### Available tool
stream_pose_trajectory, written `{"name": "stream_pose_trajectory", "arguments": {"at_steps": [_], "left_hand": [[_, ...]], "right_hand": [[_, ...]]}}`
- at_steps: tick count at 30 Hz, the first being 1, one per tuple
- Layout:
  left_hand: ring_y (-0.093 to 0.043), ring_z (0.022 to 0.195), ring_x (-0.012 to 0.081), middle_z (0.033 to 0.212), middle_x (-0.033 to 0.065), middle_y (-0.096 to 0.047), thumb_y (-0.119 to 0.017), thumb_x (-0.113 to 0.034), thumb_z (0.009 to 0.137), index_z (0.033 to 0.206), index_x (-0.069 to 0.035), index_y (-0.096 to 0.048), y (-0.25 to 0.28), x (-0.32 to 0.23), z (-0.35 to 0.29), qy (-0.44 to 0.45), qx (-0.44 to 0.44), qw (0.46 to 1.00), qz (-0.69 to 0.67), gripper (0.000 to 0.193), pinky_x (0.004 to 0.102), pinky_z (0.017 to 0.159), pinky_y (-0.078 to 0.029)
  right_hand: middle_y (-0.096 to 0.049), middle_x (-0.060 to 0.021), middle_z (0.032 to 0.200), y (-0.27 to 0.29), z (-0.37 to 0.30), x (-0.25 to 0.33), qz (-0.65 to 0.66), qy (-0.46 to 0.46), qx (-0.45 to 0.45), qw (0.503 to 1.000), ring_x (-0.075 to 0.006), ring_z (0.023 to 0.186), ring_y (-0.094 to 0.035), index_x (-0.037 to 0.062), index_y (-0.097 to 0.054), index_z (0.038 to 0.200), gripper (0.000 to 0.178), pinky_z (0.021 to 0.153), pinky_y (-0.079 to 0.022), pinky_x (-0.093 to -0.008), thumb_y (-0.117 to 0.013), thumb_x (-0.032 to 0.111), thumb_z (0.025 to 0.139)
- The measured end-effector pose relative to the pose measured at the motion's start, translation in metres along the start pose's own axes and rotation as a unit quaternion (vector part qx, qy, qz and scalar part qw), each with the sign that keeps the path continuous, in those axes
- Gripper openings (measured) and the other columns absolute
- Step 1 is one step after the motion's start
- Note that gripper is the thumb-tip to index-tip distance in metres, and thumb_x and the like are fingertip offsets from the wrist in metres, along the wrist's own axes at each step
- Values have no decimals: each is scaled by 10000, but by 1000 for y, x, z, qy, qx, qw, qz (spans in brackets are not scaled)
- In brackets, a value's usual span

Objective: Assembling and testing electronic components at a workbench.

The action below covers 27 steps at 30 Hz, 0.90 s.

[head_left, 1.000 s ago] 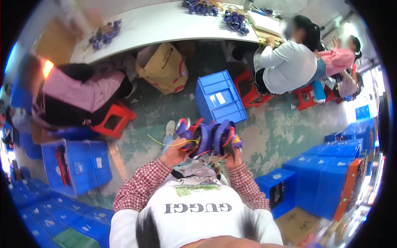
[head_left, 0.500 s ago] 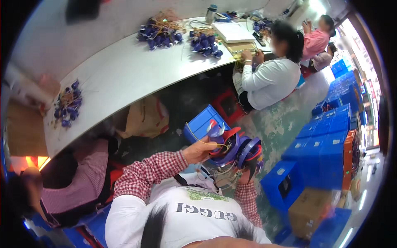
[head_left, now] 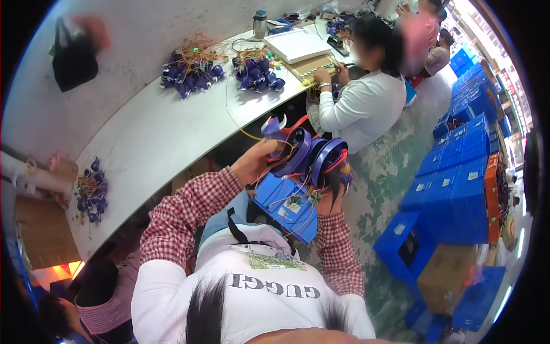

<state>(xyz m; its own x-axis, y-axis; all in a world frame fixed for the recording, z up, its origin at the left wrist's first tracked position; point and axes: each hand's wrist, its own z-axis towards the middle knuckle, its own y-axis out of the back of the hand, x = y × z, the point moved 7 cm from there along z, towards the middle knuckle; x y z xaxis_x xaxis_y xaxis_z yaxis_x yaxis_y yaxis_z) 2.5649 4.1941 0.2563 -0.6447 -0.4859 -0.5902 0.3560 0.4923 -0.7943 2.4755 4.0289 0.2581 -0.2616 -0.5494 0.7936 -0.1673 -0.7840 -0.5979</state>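
My left hand is closed on the purple plastic housing at one side of a cluster. This end has a white pointed tip and red strips. Purple ring-shaped parts, round like headphone cups, sit at the middle and right of the cluster. At its right end my right hand grips a purple part, its fingers mostly behind it. Thin loose wires and a small green piece hang between my hands. A yellow wire loops past my left fingers. Below lies a blue plastic crate.
Bundles of purple wired parts lie along the white table, with a flask and a white tray. A co-worker in white sits ahead. Stacked blue crates and a carton stand right. Another person sits left.
The view has shifted, and both hands with the purple cluster now appear higher and slightly left. More of the blue crate shows beneath the wires. Both hands keep their hold.
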Motion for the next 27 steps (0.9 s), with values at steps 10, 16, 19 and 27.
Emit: {"name": "stream_pose_trajectory", "arguments": {"at_steps": [10, 16, 19, 27], "left_hand": [[-615, 963, 186, 1071, 85, -641, -592, -242, 888, 1147, -42, -561, 23, -65, 99, 51, 42, 997, 29, 328, 323, 892, -481], [-619, 936, 186, 1055, 100, -639, -558, -263, 910, 1155, -29, -557, 45, -164, 179, 11, 117, 992, 54, 338, 326, 898, -478], [-605, 952, 193, 1071, 107, -621, -533, -262, 921, 1179, -26, -539, 77, -217, 229, -23, 46, 997, 65, 349, 333, 922, -464], [-603, 1007, 187, 1132, 126, -617, -562, -225, 901, 1185, -6, -538, 109, -339, 372, -71, 128, 986, 77, 360, 323, 932, -461]], "right_hand": [[-602, -134, 1189, -31, 99, -10, 180, -46, -40, 982, -250, 958, -644, 16, -500, 1271, 427, 867, -545, -330, -538, 260, 924], [-617, -142, 1161, -45, 217, -12, -169, 83, -43, 981, -240, 956, -645, -1, -490, 1273, 420, 863, -541, -337, -518, 237, 928], [-609, -137, 1175, -47, 285, -21, -357, 92, -33, 929, -243, 949, -650, 9, -480, 1284, 430, 823, -549, -335, -506, 256, 933], [-647, -95, 1117, -43, 512, -81, -22, 5, -6, 1000, -231, 897, -673, 49, -509, 1263, 433, 669, -571, -313, -485, 346, 948]]}}
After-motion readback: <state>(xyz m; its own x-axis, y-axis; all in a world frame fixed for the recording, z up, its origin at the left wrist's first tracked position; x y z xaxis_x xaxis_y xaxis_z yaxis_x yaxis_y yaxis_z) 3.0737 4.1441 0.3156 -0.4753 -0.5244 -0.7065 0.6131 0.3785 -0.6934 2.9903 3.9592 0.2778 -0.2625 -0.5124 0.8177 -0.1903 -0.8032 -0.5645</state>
